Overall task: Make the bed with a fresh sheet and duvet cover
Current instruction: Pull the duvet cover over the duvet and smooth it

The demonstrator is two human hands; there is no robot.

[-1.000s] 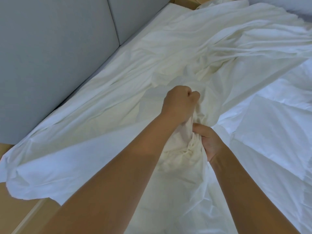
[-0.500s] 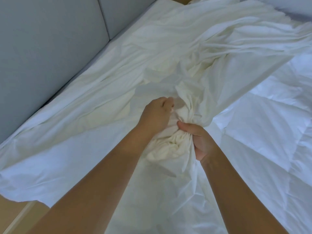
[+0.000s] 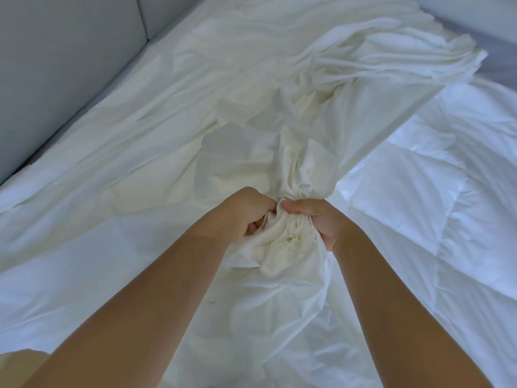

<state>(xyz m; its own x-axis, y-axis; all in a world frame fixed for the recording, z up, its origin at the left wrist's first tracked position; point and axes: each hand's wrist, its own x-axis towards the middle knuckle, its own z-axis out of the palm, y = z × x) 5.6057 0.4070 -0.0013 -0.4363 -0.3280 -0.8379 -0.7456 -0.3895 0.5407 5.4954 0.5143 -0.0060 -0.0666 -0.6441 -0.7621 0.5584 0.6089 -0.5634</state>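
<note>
The left hand (image 3: 240,217) has dropped level with the right hand (image 3: 319,222), both clenched side by side on the gathered cover (image 3: 282,239), whose length streams away beyond the knuckles, slanting rightward above the duvet (image 3: 419,208).

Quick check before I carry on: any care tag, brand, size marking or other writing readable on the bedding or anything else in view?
None: no word, label, number or sign can be read anywhere in the head view. The bunched cream fabric held by the left hand and the right hand shows no tag. The white quilted duvet and the grey padded panel are plain.
</note>
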